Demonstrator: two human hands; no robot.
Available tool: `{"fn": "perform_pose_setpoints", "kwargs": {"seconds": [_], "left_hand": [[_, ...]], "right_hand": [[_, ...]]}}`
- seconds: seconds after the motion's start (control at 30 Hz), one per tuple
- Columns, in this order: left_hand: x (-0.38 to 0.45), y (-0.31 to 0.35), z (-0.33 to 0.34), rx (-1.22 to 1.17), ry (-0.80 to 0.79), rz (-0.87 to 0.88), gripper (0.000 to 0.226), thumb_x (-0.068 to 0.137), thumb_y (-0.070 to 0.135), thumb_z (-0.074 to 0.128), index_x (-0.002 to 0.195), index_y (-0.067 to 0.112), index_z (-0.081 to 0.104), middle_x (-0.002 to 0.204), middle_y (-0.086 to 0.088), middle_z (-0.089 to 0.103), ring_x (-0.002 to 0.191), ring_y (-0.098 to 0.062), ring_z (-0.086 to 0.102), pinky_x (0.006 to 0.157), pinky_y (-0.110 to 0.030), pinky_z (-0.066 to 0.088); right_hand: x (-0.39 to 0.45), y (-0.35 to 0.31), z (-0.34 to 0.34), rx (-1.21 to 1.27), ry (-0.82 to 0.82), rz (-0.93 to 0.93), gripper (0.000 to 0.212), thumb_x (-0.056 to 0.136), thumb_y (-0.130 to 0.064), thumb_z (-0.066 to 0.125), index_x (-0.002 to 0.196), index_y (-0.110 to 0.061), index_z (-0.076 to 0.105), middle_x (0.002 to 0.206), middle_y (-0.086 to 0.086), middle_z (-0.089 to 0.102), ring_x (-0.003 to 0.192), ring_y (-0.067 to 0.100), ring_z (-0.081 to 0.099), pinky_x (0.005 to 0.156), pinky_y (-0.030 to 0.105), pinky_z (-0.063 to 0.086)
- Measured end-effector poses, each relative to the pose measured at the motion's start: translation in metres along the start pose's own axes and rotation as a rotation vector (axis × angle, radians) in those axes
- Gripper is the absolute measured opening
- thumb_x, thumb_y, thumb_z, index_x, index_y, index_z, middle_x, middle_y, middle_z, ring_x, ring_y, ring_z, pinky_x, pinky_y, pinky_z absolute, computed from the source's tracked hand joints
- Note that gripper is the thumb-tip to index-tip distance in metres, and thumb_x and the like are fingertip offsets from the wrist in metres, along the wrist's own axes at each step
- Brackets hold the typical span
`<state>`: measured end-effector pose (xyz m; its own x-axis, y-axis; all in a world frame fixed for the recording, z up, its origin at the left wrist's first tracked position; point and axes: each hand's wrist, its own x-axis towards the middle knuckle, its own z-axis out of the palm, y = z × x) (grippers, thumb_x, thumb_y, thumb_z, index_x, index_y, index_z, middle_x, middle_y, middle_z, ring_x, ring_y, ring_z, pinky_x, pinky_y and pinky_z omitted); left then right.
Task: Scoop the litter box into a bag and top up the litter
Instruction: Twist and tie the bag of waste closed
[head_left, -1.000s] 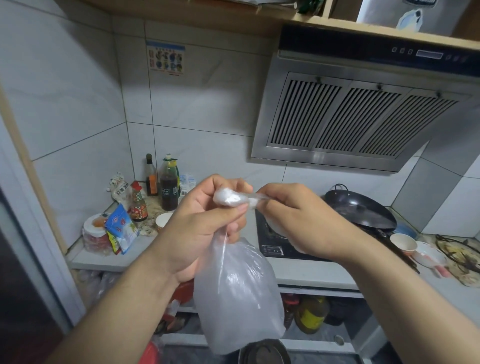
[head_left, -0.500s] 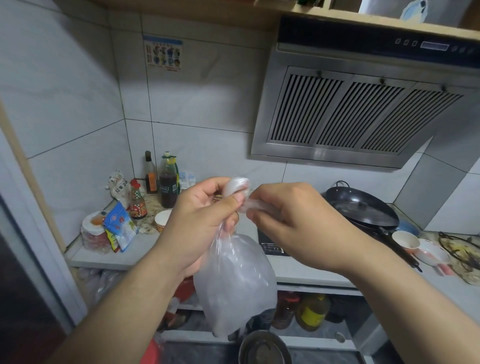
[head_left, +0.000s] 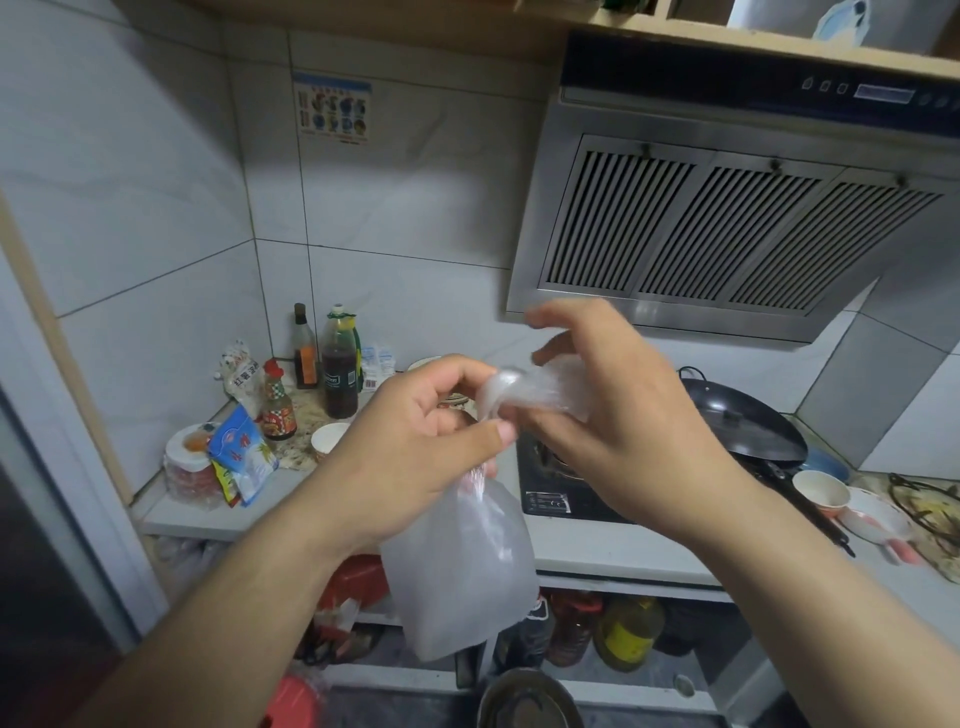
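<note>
A cloudy clear plastic bag (head_left: 462, 566) hangs in the air in front of a kitchen counter. My left hand (head_left: 415, 447) pinches its gathered neck between thumb and fingers. My right hand (head_left: 623, 431) is just to the right, its palm and lower fingers against the bag's twisted top end (head_left: 524, 389); the upper fingers are spread and blurred. No litter box, scoop or litter is in view.
Behind the bag is the white counter (head_left: 597, 545) with a black cooktop (head_left: 561, 499) and a black wok (head_left: 743, 421). Sauce bottles (head_left: 340, 364) and snack packets (head_left: 241, 452) crowd the left corner. A range hood (head_left: 727, 228) hangs above. Oil bottles (head_left: 623, 629) stand under the counter.
My right hand has lifted and opened its upper fingers, moving over the twisted top of the bag. The left hand keeps its grip on the neck. The view has tilted slightly.
</note>
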<state>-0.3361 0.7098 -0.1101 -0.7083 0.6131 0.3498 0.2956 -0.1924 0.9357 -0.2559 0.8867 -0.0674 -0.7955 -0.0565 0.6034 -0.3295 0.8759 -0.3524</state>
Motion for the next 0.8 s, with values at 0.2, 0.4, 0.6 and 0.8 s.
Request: {"fn": "perform_pose_setpoints", "kwargs": {"seconds": [0.2,0.4,0.6,0.8], "left_hand": [[0.004,-0.002,0.002,0.054,0.047,0.052,0.014,0.092,0.000,0.070,0.103,0.008,0.067,0.103,-0.015,0.073,0.095,-0.021,0.072,0.091,-0.029,0.056],[0.007,-0.004,0.007,0.089,0.072,0.081,0.010,0.097,0.009,0.068,0.106,0.009,0.066,0.104,-0.016,0.070,0.101,-0.031,0.070,0.092,-0.033,0.056],[0.009,-0.014,0.016,0.093,0.110,0.095,0.010,0.099,0.010,0.064,0.104,0.018,0.066,0.096,-0.007,0.074,0.093,-0.028,0.073,0.087,-0.046,0.060],[0.009,-0.013,0.019,0.011,0.114,0.085,0.021,0.087,-0.004,0.074,0.103,0.010,0.072,0.096,-0.015,0.074,0.085,-0.016,0.071,0.079,-0.022,0.058]], "right_hand": [[0.003,0.000,0.000,0.412,-0.103,0.188,0.024,0.088,-0.004,0.072,0.107,-0.018,0.073,0.080,-0.014,0.071,0.072,0.002,0.066,0.066,0.018,0.049],[0.005,0.000,0.005,0.546,-0.070,0.286,0.010,0.088,-0.005,0.071,0.094,-0.011,0.069,0.063,-0.005,0.068,0.057,0.012,0.061,0.054,0.020,0.045],[0.002,0.005,0.010,0.662,-0.020,0.371,0.011,0.090,-0.004,0.069,0.089,-0.002,0.059,0.059,0.003,0.064,0.051,0.012,0.057,0.046,0.017,0.041],[-0.003,0.011,0.010,0.750,-0.004,0.464,0.014,0.089,-0.006,0.070,0.090,0.000,0.057,0.059,0.008,0.060,0.053,0.021,0.055,0.042,0.022,0.036]]}}
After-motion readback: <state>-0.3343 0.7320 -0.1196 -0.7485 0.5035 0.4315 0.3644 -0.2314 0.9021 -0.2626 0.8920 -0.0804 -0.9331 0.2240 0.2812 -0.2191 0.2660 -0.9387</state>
